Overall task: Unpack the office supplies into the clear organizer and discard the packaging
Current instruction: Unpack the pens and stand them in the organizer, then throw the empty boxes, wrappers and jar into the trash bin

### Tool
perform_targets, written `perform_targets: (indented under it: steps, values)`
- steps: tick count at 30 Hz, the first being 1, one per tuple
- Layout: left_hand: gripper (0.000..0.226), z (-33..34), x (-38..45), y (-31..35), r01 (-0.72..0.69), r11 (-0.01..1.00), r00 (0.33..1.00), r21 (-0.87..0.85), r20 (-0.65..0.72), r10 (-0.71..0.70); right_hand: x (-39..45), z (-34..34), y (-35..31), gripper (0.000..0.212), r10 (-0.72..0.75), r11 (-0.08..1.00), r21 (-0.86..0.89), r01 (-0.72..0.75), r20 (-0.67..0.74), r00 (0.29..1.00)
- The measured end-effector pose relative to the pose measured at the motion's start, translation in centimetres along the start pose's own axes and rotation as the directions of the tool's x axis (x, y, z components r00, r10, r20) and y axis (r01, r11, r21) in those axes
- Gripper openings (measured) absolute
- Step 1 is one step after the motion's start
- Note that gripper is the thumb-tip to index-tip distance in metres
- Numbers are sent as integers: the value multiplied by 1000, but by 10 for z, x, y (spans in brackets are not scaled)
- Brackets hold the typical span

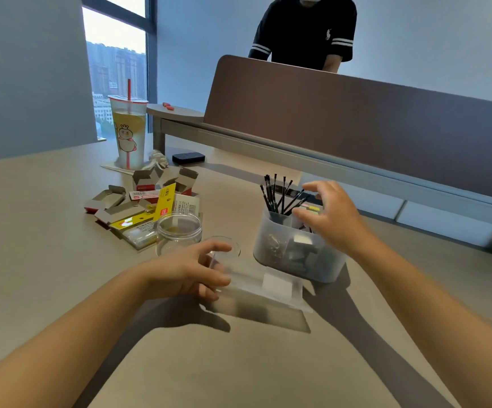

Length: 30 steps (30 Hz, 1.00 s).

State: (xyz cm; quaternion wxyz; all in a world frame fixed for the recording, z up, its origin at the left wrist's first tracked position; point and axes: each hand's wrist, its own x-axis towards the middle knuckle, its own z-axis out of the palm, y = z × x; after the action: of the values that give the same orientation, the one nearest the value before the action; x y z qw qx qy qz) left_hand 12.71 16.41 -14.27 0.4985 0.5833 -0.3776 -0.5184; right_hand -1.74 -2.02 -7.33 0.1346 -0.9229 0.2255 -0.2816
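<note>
Nearest on the worktop (239, 363), the left hand (192, 269) grips one end of a clear plastic package (264, 285), its fingers curled round the blurred left end. The package lies low over the worktop with its long axis running left to right, and its right end, with a white insert showing, reaches just beside the near wall of the clear organizer (294, 254). It looks emptied, so the discard step seems due.

The right hand (330, 216) hovers over the organizer's far right compartment, fingers spread and loosely curved. It may be touching the small pack of coloured sticky tabs (312, 208) there, but I cannot tell whether it holds them. The organizer already carries black pen refills (280, 195) standing upright in its far left compartment and metal clips (274, 242) in a near one.

Left of the left hand stands an open clear jar (179, 232). Beyond it lies the pile of torn cardboard and yellow packaging (147, 204). That pile lies to the far left of the package, and the left hand is the nearer hand to carry it there.

Farther off stand a drink cup (128, 131) and a dark partition (356, 125).
</note>
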Motion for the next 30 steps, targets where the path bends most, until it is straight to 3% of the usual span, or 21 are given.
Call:
perform_targets:
  steps: [4,7,10,15,19,25,27,30]
  values:
    - [58,13,-11,-4,-57,996,976,74,-204,71,-49,-3,-16,30,-25,982,187,21,16,1000]
    - [31,23,-21,-10,-95,979,912,181,-379,159,-81,7,-23,35,-32,957,287,-36,228,973]
    - [12,31,-34,-14,-126,960,832,250,-501,239,-102,25,-24,47,-14,967,241,-86,388,922]
    - [15,23,-63,-21,-126,917,681,379,-639,358,-96,44,-40,38,-11,947,314,-72,256,967]
    - [13,1,-96,-23,-137,914,507,383,-765,397,-69,62,-62,35,-6,891,445,-92,214,977]
    - [13,-37,-133,-39,-50,950,298,309,-903,310,-24,110,-87,62,33,876,463,-135,223,974]
    - [14,-45,-141,-42,-84,963,272,257,-924,270,-14,124,-91,72,21,882,453,-126,230,973]
    - [21,-53,-148,-45,-125,973,304,194,-926,223,-6,140,-99,84,19,872,469,-140,253,967]
